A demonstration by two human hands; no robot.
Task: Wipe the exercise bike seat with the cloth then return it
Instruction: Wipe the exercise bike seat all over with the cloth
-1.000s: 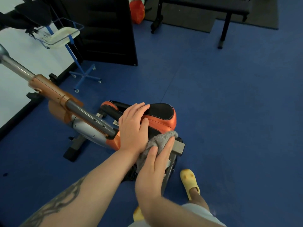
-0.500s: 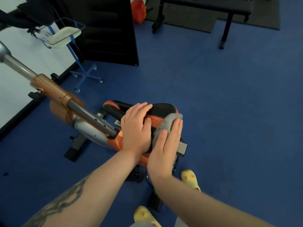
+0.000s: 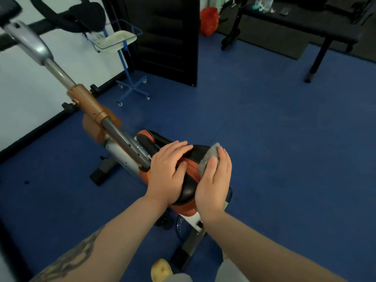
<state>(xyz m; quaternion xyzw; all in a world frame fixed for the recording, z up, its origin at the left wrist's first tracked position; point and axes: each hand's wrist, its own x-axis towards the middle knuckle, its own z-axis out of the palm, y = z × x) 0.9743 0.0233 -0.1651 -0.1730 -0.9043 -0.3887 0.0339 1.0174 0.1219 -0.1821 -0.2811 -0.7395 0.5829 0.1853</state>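
The black and orange exercise bike seat (image 3: 188, 191) is just below me in the head view. My left hand (image 3: 167, 171) lies flat on the seat's left side with its fingers spread. My right hand (image 3: 213, 180) presses a grey cloth (image 3: 208, 158) against the seat's right side. Only the cloth's upper edge shows past my fingers; the rest is hidden under my palm.
The bike's orange and grey frame (image 3: 114, 133) slants up to the left toward black handlebars (image 3: 81, 15). A blue wheeled stand with a basket (image 3: 122, 40) stands by the white wall. A black bench (image 3: 305, 27) is at the back right. Blue floor surrounds the bike.
My right hand has slid the cloth from the seat's rear, near the post, up along its right side. My left hand has stayed on the seat. The camera has tilted up.
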